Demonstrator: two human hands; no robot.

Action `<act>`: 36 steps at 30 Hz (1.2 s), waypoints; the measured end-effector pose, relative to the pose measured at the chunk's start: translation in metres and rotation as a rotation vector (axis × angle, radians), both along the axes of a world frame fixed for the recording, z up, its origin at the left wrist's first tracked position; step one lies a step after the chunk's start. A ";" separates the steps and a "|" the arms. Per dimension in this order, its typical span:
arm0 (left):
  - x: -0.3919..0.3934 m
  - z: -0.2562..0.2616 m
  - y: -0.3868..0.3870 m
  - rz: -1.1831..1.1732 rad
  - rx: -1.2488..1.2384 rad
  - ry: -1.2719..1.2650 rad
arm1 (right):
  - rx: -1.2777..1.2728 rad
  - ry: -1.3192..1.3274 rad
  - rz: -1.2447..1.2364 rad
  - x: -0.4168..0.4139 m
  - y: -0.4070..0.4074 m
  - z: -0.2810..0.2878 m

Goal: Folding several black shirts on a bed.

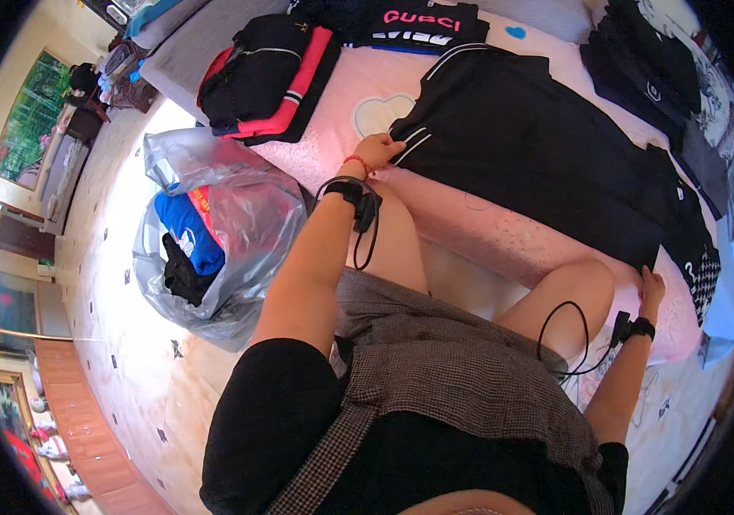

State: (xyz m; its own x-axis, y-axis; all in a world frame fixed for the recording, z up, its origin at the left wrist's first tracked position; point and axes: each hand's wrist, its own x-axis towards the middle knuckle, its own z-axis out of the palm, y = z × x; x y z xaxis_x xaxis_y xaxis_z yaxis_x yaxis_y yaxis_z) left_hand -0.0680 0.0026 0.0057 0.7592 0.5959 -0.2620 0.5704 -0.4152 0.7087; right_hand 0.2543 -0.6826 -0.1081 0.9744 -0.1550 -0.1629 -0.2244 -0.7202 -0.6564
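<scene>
A black garment [534, 148], probably a polo shirt, lies spread flat across a pink bed cover [496, 238] in front of me. White stripes trim its collar end and the sleeve edge at the left. My left hand [381, 153], with a red bead bracelet at the wrist, pinches that striped sleeve edge. At the far right end of the cloth, my right hand [652, 291] has thumb and fingers on the lower corner of the hem. Just past this corner lies another black garment [689, 238] with a houndstooth patch, partly under the spread one.
Folded black and red clothes [270, 77] are stacked at the back left. Folded black shirts [418, 26] with lettering lie behind, and more dark clothes [650, 71] are piled at right. A clear plastic bag [244, 212] holding clothes stands on the tiled floor [180, 380].
</scene>
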 end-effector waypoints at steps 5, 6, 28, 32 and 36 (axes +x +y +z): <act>-0.008 -0.029 0.030 0.119 0.050 -0.174 | 0.295 -0.399 0.028 0.007 -0.025 0.002; -0.030 -0.025 0.039 0.163 0.085 -0.140 | 0.703 -0.086 -0.271 -0.032 0.067 0.048; 0.030 -0.021 0.002 0.040 0.489 -0.141 | 0.524 -0.228 -0.116 -0.029 0.025 0.068; 0.029 -0.022 -0.001 -0.035 0.554 -0.049 | 0.195 -0.202 -0.110 -0.024 -0.021 0.041; 0.030 -0.023 -0.002 -0.148 0.570 0.074 | -0.097 -0.438 0.106 -0.054 -0.020 0.000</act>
State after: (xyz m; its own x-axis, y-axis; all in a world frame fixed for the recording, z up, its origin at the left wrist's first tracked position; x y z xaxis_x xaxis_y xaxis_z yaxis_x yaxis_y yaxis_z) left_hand -0.0378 0.0003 -0.0170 0.8369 0.5472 0.0132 0.5167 -0.7977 0.3110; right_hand 0.2004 -0.7028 -0.1084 0.9595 -0.0451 0.2782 0.1373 -0.7873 -0.6010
